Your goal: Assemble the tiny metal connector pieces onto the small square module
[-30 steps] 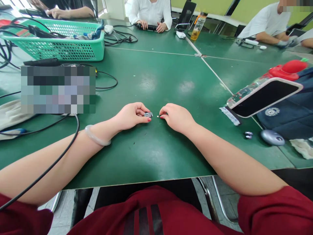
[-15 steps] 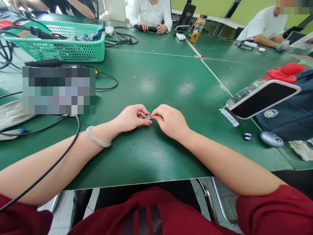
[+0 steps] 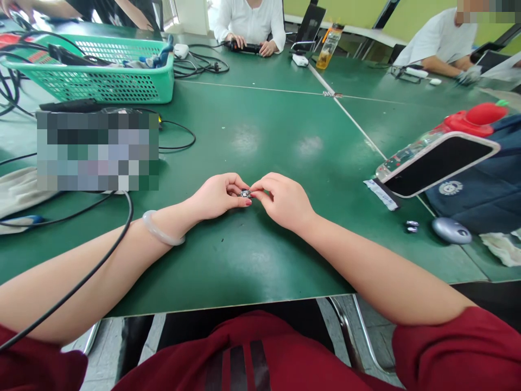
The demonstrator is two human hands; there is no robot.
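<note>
A small shiny silver-and-dark piece (image 3: 245,193), too small to name, is held just above the green table (image 3: 260,266). My left hand (image 3: 217,195), with a pale bangle (image 3: 163,229) on its wrist, pinches it between thumb and fingers. From the other side, my right hand (image 3: 283,198) closes thumb and forefinger on the piece's right end. The fingertips of both hands almost meet and cover part of it. Off to the right, two small shiny purplish pieces (image 3: 412,226) lie beside a grey computer mouse (image 3: 451,231).
At the left stand a green basket (image 3: 122,87) and a blurred-out item (image 3: 97,152); a black cable (image 3: 101,260) crosses over my left forearm. A phone (image 3: 439,163) leans on a red-capped bottle (image 3: 474,119) at right, by a dark blue bag (image 3: 468,203). Several people sit around the table.
Both hands stay in place, pinching the small shiny piece. It looks slightly turned between the fingertips. The whole view has shifted very slightly.
</note>
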